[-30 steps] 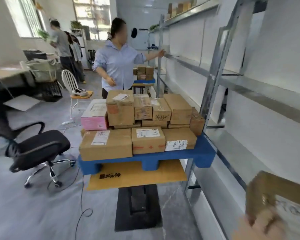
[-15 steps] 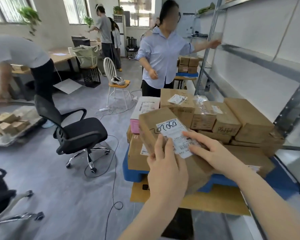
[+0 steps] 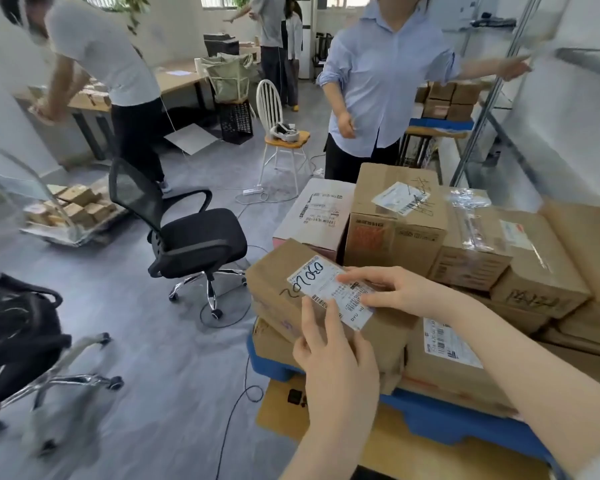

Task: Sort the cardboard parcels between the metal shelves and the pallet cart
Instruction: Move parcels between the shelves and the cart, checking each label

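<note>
A cardboard parcel (image 3: 278, 282) with a white label marked in black pen lies tilted at the front left corner of the pallet cart's stack. My left hand (image 3: 333, 355) grips its near edge, thumb and fingers up on the top face. My right hand (image 3: 395, 289) rests on the label with fingers laid nearly flat. Several more parcels (image 3: 395, 230) are stacked on the blue pallet (image 3: 430, 420). The metal shelves (image 3: 492, 98) run along the wall at the right.
A person in a light blue shirt (image 3: 378, 81) stands behind the cart with a hand on the shelf post. A black office chair (image 3: 187, 237) and a white chair (image 3: 278, 133) stand to the left. Cables (image 3: 236, 403) cross the floor. Another person (image 3: 111, 64) bends over a desk.
The parcel came from the lower right, held in my right hand alone, over to the cart's front left corner. Both hands are on it now, and it sits lower against the stack.
</note>
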A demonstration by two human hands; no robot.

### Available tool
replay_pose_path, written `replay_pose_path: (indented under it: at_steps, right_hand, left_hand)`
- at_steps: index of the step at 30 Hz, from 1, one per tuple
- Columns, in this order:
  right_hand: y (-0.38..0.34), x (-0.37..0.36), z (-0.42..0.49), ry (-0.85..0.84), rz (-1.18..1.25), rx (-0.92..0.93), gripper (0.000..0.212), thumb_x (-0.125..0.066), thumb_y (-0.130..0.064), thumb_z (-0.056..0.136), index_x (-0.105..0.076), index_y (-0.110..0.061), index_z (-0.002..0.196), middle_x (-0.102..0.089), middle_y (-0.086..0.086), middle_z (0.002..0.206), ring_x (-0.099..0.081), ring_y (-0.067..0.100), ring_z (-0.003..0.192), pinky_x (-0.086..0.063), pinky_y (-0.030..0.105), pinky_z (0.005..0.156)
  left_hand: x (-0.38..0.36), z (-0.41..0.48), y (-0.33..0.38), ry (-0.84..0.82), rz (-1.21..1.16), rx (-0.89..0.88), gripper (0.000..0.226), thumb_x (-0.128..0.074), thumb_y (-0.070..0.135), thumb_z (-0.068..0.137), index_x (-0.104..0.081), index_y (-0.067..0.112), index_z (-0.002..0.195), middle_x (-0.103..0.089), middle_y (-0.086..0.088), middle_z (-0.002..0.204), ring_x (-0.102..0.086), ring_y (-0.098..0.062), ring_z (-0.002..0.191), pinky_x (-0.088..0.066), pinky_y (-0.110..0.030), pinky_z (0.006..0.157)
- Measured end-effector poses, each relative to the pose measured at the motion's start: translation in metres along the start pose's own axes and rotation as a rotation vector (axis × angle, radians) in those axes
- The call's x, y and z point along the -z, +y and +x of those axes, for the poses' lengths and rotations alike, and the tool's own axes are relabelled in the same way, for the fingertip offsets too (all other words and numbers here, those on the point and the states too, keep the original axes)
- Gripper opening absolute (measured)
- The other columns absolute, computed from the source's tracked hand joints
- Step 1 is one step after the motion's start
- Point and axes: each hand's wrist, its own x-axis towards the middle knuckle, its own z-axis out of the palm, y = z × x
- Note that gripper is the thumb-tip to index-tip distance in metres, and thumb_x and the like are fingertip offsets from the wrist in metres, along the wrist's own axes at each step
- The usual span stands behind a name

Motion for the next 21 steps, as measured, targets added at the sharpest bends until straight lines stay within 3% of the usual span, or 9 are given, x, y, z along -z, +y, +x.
replay_pose_path:
  at_steps: [4, 7, 9, 11, 13, 16, 21]
  right_hand:
    - [-0.001, 0.007, 0.003, 0.008, -0.077, 0.024, 0.039, -0.055, -0.035, 0.089, -0.048, -0.06, 0.118, -0.033, -0.034, 0.139, -0.036, -0.013, 0.122, -0.03, 0.027, 0.107]
    - [-0.008, -0.01, -0.01, 0.18, -0.243, 0.008, 0.038, -0.049, -0.048, 0.088, -0.042, -0.058, 0.124, -0.025, -0.026, 0.146, -0.025, -0.007, 0.13, -0.023, 0.024, 0.107]
    - [-0.015, -0.034, -0.024, 0.329, -0.359, 0.009, 0.051, -0.041, -0.066, 0.082, -0.035, -0.053, 0.131, -0.019, -0.021, 0.15, -0.019, 0.0, 0.136, -0.022, 0.029, 0.11]
    - [-0.023, -0.064, -0.037, 0.396, -0.524, -0.035, 0.072, -0.027, -0.083, 0.072, -0.023, -0.052, 0.137, -0.011, -0.019, 0.152, -0.009, 0.006, 0.14, -0.016, 0.038, 0.112]
    - [-0.029, -0.087, -0.042, 0.412, -0.664, -0.086, 0.086, -0.021, -0.091, 0.063, -0.011, -0.052, 0.14, -0.003, -0.016, 0.154, 0.0, 0.012, 0.141, -0.01, 0.041, 0.111]
    - [-0.033, -0.09, -0.039, 0.42, -0.733, -0.117, 0.085, -0.028, -0.085, 0.065, -0.005, -0.052, 0.14, -0.002, -0.011, 0.155, 0.0, 0.017, 0.142, -0.014, 0.044, 0.11]
    - [-0.029, -0.053, -0.026, 0.333, -0.715, -0.088, 0.085, -0.045, -0.075, 0.062, -0.013, -0.053, 0.138, -0.01, -0.017, 0.152, -0.008, 0.012, 0.138, -0.016, 0.043, 0.107]
  left_hand:
    - [0.02, 0.021, -0.008, 0.072, 0.011, 0.001, 0.049, -0.036, 0.043, 0.089, -0.021, 0.045, 0.136, 0.001, 0.018, 0.152, -0.011, -0.022, 0.132, -0.033, -0.041, 0.099]
    - [0.055, 0.073, -0.02, 0.225, 0.201, -0.042, 0.051, -0.036, 0.049, 0.086, -0.023, 0.044, 0.135, -0.01, 0.007, 0.154, -0.009, -0.025, 0.137, -0.019, -0.05, 0.109]
    - [0.069, 0.109, -0.027, 0.172, 0.285, -0.074, 0.051, -0.038, 0.048, 0.086, -0.024, 0.046, 0.136, -0.009, 0.004, 0.155, -0.003, -0.024, 0.14, -0.01, -0.052, 0.112]
    - [0.069, 0.129, -0.036, 0.053, 0.333, -0.165, 0.051, -0.041, 0.045, 0.088, -0.027, 0.045, 0.136, -0.012, 0.002, 0.154, -0.005, -0.023, 0.14, -0.012, -0.05, 0.11]
    - [0.065, 0.136, -0.048, -0.017, 0.288, -0.248, 0.048, -0.041, 0.044, 0.087, -0.034, 0.042, 0.135, -0.027, 0.001, 0.148, -0.015, -0.023, 0.133, -0.023, -0.043, 0.105]
    - [0.061, 0.138, -0.057, 0.025, 0.243, -0.275, 0.047, -0.04, 0.047, 0.084, -0.04, 0.041, 0.131, -0.038, 0.004, 0.137, -0.023, -0.022, 0.123, -0.031, -0.037, 0.094]
    - [0.067, 0.141, -0.052, 0.016, 0.234, -0.262, 0.043, -0.045, 0.043, 0.086, -0.045, 0.038, 0.128, -0.037, 0.003, 0.135, -0.027, -0.026, 0.12, -0.029, -0.031, 0.086]
